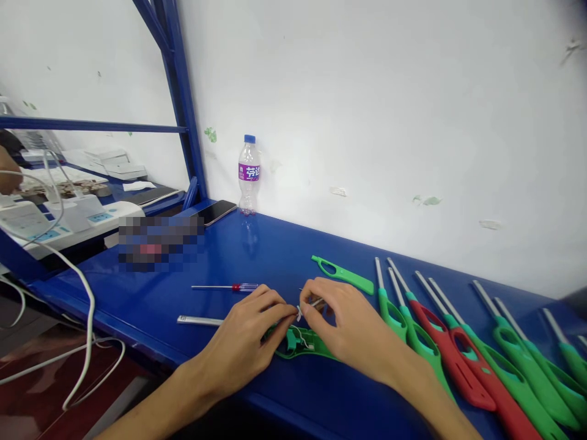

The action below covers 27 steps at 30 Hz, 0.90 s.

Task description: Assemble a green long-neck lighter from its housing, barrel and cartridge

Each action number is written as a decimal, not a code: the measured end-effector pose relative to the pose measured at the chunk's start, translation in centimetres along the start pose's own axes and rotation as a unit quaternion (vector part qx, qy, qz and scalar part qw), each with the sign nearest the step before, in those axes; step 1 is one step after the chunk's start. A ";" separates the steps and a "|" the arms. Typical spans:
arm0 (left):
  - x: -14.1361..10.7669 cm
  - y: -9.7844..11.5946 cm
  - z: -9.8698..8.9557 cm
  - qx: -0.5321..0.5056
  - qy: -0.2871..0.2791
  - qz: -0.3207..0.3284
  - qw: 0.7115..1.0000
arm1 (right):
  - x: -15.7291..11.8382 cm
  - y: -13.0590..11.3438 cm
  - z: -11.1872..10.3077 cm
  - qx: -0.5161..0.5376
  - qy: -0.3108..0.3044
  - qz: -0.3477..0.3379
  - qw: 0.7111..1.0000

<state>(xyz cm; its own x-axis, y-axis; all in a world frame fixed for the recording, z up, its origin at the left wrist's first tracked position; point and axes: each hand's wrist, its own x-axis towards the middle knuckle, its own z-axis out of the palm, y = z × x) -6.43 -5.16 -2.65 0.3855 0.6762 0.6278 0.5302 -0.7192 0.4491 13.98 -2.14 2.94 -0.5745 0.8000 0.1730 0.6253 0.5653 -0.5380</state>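
An opened green lighter handle shell lies on the blue table, its inner side up, with a thin white wire and small parts inside. Its metal tube sticks out to the left, past my left hand. Thumb and forefinger of that hand are pinched together above the shell. Close to them, my right hand pinches a small white piece at its fingertips. Something slim is partly hidden under its curled fingers; I cannot make out what.
A screwdriver and the loose green shell half lie beyond my hands. Several green and red long-necked lighters line the right side. A bottle and a phone are at the back. White cables hang left.
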 end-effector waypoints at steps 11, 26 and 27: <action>0.1 -0.3 0.0 0.005 -0.002 0.005 1.000 | 0.0 0.3 0.2 -0.011 0.008 0.004 1.000; -0.1 0.2 -0.1 -0.004 0.006 -0.006 1.000 | 0.0 0.2 -0.5 -0.012 0.014 -0.016 1.000; -0.1 0.2 -0.1 -0.003 0.006 -0.003 1.000 | 0.0 0.2 -0.6 -0.008 0.012 -0.018 1.000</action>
<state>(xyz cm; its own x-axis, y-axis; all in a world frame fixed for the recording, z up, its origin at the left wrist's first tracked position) -6.44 -5.42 -2.50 0.3732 0.6794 0.6318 0.5282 -0.7154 0.4573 14.42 -1.89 3.30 -0.5832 0.7842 0.2117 0.6136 0.5961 -0.5178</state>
